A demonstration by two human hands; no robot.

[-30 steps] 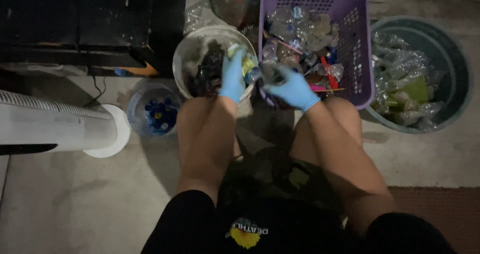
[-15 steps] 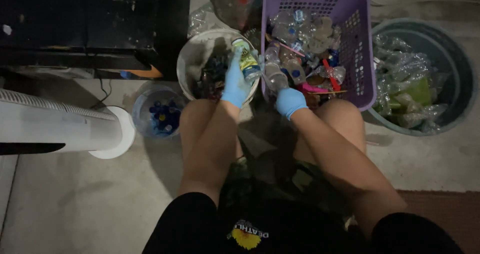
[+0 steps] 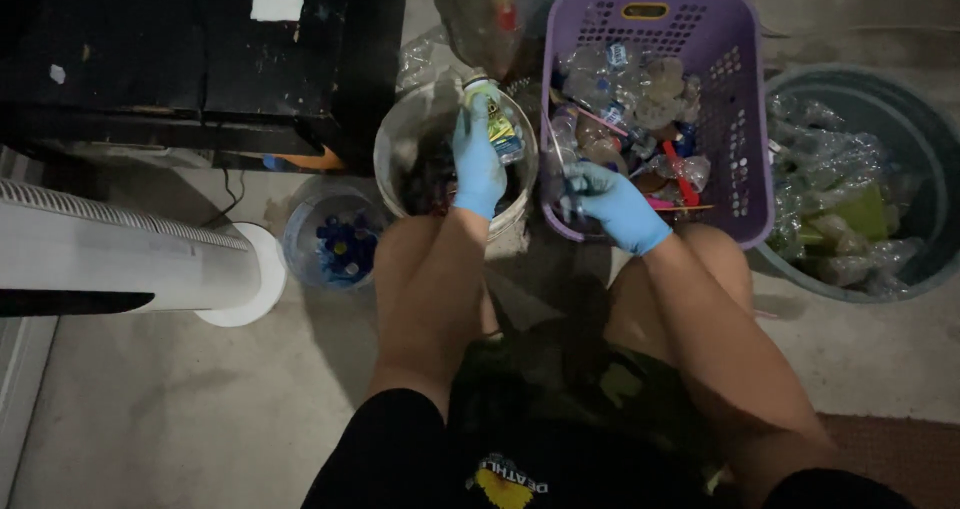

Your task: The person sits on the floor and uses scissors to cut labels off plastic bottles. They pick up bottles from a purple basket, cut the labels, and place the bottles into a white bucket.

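While both hands wear blue gloves:
Left hand [image 3: 477,169]: grasps a bottle [image 3: 496,121] above the bucket [image 3: 395,144].
Right hand [image 3: 615,204]: fingers curled among bottles in the purple basket [image 3: 735,59]; grip unclear.

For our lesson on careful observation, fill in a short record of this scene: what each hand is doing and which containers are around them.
left hand: left hand in blue glove holds a labelled bottle over the white bucket
right hand: right hand in blue glove reaches into the purple basket of plastic bottles
other containers: small tub of blue caps; round grey bin of crushed plastic
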